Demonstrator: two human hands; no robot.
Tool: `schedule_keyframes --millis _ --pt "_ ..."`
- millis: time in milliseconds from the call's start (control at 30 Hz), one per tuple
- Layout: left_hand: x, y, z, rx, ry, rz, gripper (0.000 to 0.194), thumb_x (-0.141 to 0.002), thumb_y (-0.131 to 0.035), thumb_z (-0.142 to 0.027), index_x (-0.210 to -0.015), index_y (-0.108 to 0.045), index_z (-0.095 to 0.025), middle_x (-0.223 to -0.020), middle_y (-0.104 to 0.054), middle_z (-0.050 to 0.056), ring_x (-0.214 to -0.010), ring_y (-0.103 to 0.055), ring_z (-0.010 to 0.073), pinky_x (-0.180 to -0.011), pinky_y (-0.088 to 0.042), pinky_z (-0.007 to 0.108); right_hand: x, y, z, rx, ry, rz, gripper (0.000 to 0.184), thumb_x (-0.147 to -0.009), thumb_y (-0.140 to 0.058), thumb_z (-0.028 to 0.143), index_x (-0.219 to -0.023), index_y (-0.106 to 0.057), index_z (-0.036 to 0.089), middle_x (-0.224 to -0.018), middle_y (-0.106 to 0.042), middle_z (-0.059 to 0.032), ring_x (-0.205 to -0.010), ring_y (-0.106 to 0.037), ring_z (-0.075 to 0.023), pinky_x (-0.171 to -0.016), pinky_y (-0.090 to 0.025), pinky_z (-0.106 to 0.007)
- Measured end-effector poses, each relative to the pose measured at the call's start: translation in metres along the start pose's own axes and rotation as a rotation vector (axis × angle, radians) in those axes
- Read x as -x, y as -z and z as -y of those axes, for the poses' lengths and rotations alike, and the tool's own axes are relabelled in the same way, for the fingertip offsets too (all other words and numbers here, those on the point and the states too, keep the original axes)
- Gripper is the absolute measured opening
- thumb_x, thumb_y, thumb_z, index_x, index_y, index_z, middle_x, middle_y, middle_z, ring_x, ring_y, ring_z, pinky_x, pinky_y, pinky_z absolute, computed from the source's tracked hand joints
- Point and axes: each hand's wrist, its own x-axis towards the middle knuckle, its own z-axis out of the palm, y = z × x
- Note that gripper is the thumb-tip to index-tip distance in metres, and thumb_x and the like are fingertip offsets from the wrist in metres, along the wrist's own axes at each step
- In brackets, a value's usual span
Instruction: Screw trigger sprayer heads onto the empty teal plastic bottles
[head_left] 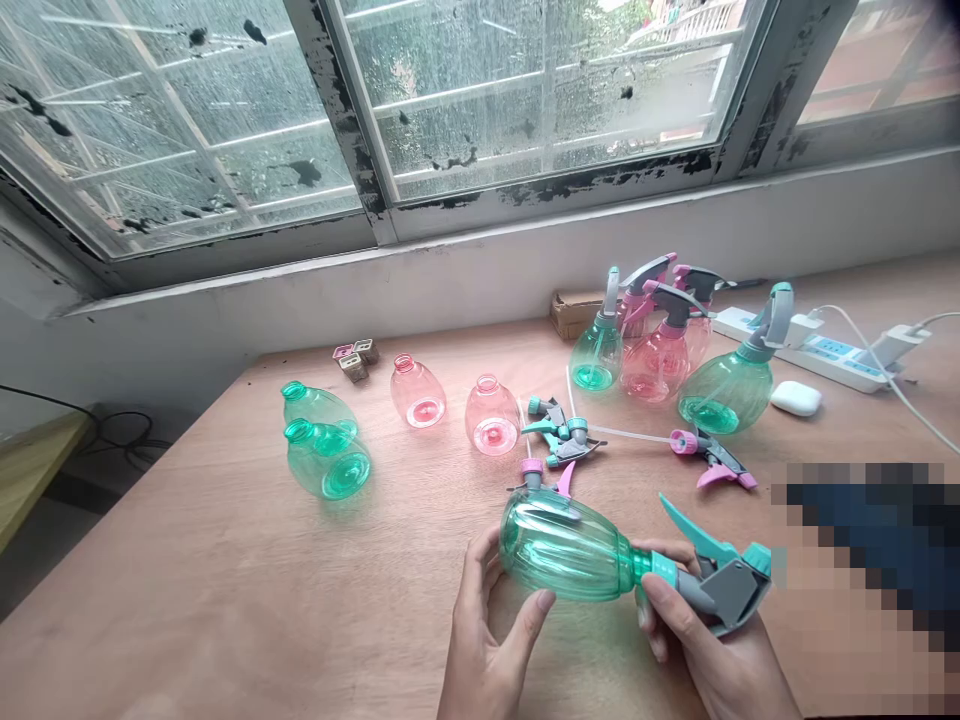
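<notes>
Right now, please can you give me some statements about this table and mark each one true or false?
1. The left hand is at the base of the held bottle. True.
2. The right hand grips a loose pink cap. False: it grips the teal and grey spray head at its collar, by the neck of the held bottle.
3. The held bottle stands upright. False: it is tipped over on its side.
4. Two pink bottles stand without spray heads. True.
5. All the loose spray heads are pink. False: some have teal parts.
6. The white case lies near the power strip. True.
</notes>
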Motion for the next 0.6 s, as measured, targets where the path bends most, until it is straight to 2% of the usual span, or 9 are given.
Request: schedule_keyframes --millis 300,600 --pt "-0.0001 0.0005 0.0000 0.004 0.006 0.015 0.053 -0.087 -0.084 -0.042 -0.135 -0.065 -0.027 -0.140 -0.072 0.009 -0.137 -0.063 0.0340 -0.119 -0.045 0.048 -0.0003 0.0020 -0.0034 -0.002 0.006 0.005 0.037 -0.091 -0.086 0.046 -0.112 -0.073 0.018 -0.062 -0.067 0.0009 -0.047 -0.057 -0.0156 -0.047 -0.045 -0.027" --pt "-0.0011 0.0012 0.0028 0.007 0.007 0.011 0.053 -0.087 -0.085 -0.042 -0.134 -0.065 -0.026 -0.138 -0.072 0.010 -0.135 -0.064 0.0351 -0.120 -0.044 0.051 0.0007 0.0011 -0.0009 -0.013 -0.006 -0.014 0.038 -0.088 -0.088 0.048 -0.109 -0.074 0.019 -0.062 -0.067 0.0005 -0.046 -0.057 -0.0162 -0.046 -0.045 -0.027"
